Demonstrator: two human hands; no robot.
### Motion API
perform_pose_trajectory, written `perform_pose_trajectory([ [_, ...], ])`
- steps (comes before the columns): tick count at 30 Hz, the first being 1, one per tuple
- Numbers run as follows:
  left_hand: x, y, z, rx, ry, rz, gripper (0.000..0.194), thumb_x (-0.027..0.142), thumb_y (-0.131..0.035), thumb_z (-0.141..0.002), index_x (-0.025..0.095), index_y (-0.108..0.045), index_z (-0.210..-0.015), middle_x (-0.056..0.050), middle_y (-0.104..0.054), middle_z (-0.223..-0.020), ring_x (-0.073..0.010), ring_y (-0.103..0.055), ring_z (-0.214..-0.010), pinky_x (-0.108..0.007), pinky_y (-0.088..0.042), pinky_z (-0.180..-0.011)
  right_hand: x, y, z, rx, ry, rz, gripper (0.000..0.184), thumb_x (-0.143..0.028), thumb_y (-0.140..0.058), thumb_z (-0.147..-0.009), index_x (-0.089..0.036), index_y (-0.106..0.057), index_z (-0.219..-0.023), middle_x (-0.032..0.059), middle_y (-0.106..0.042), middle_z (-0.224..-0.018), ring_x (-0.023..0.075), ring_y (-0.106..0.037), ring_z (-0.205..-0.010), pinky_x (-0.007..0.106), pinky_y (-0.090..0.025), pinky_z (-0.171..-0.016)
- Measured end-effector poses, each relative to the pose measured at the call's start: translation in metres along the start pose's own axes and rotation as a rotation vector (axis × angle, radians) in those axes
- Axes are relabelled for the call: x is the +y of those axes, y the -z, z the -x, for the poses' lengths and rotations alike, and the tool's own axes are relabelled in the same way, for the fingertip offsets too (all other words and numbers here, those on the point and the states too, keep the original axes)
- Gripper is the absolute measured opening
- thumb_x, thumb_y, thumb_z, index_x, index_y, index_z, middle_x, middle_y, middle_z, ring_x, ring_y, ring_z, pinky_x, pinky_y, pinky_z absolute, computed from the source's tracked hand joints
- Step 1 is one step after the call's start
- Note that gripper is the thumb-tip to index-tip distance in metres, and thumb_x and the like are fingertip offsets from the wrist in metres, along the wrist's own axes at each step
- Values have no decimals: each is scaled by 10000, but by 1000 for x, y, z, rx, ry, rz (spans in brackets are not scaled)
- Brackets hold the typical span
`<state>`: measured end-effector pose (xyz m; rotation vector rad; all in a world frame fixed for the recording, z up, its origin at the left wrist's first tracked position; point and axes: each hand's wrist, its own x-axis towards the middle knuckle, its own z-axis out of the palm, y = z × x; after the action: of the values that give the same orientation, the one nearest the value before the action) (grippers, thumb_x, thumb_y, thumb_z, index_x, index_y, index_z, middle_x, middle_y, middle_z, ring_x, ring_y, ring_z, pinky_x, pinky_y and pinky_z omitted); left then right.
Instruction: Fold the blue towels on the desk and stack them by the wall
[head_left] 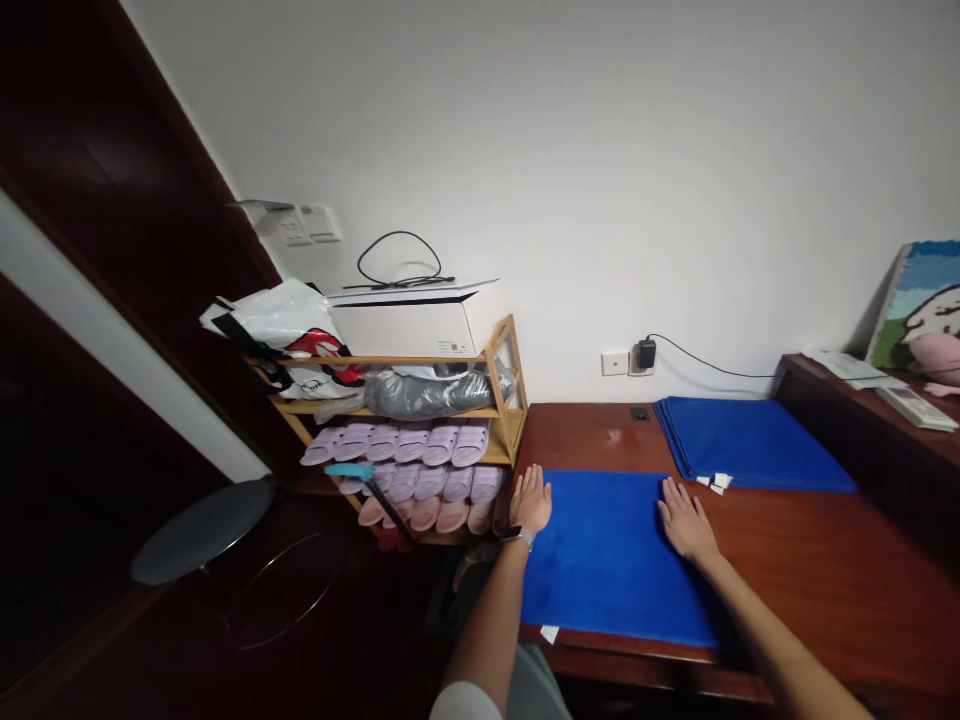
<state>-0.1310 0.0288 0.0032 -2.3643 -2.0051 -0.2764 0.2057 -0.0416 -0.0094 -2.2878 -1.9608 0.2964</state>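
Blue cloth: a flat, bright-blue, four-sided piece of soft-looking fabric [600, 570] lies on the reddish-brown, glossy wooden worktop [810, 590], between the two hands and running from them toward the near edge.
Left hand: the person's bare left hand [531, 505], a pale-banded watch [519, 536] at its wrist, rests flat at the cloth's far left corner; its fingers are stretched out, nearly together, and grip nothing.
Right hand: the bare right hand [687, 525] lies palm down along the right edge by the far corner, fingers straight and slightly spread, with nothing in their hold.
Side to side: the hands face each other across the cloth's width, each nearest its own side edge; the right is nearer the stack.
Long axis: the cloth looks close to square, and the slanted view does not settle which side is longer.
Surface: its face is matt and smooth, with faint shading; a small white fabric tag [550, 634] sticks out at the near edge.
Blue stack: folded or layered cloths of like blue [757, 440] lie beyond and to the right, apart from the first cloth, with white tags [718, 482] at their near edge.
Slipper rack: a light wooden rack [507, 440] stands left of the worktop, carrying lilac plastic slippers [412, 441].
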Motion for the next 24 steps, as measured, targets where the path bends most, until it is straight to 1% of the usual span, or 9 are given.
perform_pose_trajectory([
  [4, 0, 15, 4, 31, -11, -11, 613, 308, -221, -1056, 121, -253, -1638, -126, -351, -1663, -234, -266, -1561, -448, -232, -1278, 1, -7, 18, 18, 19, 3, 696, -433, -92, -1036, -128, -190, -1654, 42, -207, -1721, 208, -141, -1594, 433, -87, -1293],
  [6, 15, 24, 10, 56, -45, -16, 606, 307, -206, -1062, 122, -260, -1637, -114, -334, -1673, -224, -241, -1570, -444, -202, -1289, -1, -7, 21, 22, 22, 1, 696, -425, -100, -1035, -116, -196, -1651, 46, -207, -1720, 212, -148, -1593, 437, -86, -1294],
  [8, 47, 28, 19, 86, -120, 5, 603, 322, -182, -1072, 117, -275, -1631, -107, -331, -1677, -213, -228, -1574, -431, -183, -1296, -3, -5, 21, 18, 23, 5, 698, -422, -100, -1033, -111, -202, -1650, 47, -209, -1718, 214, -152, -1593, 440, -93, -1292],
  [13, 171, 8, 45, 47, -387, 152, 630, 403, -149, -1085, 123, -245, -1640, -95, -332, -1678, -204, -209, -1580, -428, -196, -1298, -1, -3, 21, 1, 35, 44, 699, -393, -91, -1026, -90, -192, -1648, 50, -189, -1720, 220, -141, -1595, 443, -101, -1289],
  [15, 200, -4, 52, -14, -395, 208, 653, 451, -137, -1082, 132, -248, -1641, -97, -343, -1672, -206, -235, -1572, -434, -223, -1292, 2, -5, 21, 0, 62, 60, 694, -373, -109, -1019, -93, -198, -1648, 50, -185, -1722, 222, -125, -1597, 445, -94, -1289],
  [16, 205, -9, 54, -36, -386, 226, 661, 468, -132, -1079, 140, -257, -1639, -96, -350, -1669, -209, -249, -1568, -441, -231, -1290, 3, -7, 20, 2, 70, 62, 693, -369, -115, -1017, -97, -201, -1648, 51, -187, -1722, 223, -122, -1597, 446, -92, -1288],
  [17, 201, -12, 57, -51, -371, 234, 665, 479, -130, -1077, 148, -271, -1637, -94, -356, -1666, -212, -259, -1565, -447, -234, -1289, 4, -8, 20, 6, 68, 60, 694, -373, -116, -1017, -102, -202, -1649, 53, -190, -1722, 224, -126, -1597, 449, -92, -1288],
  [19, 172, -12, 61, -54, -313, 215, 662, 480, -134, -1076, 158, -298, -1630, -90, -353, -1667, -220, -257, -1565, -456, -223, -1292, 5, -10, 19, 12, 52, 42, 701, -401, -98, -1021, -111, -194, -1652, 52, -193, -1722, 223, -143, -1594, 451, -100, -1287],
  [24, 48, 6, 71, -25, -39, 34, 618, 379, -166, -1075, 135, -313, -1624, -101, -316, -1676, -232, -248, -1566, -454, -221, -1289, 4, -12, 18, 19, 37, 21, 713, -436, -74, -1025, -119, -189, -1653, 35, -181, -1724, 218, -146, -1594, 447, -91, -1290],
])
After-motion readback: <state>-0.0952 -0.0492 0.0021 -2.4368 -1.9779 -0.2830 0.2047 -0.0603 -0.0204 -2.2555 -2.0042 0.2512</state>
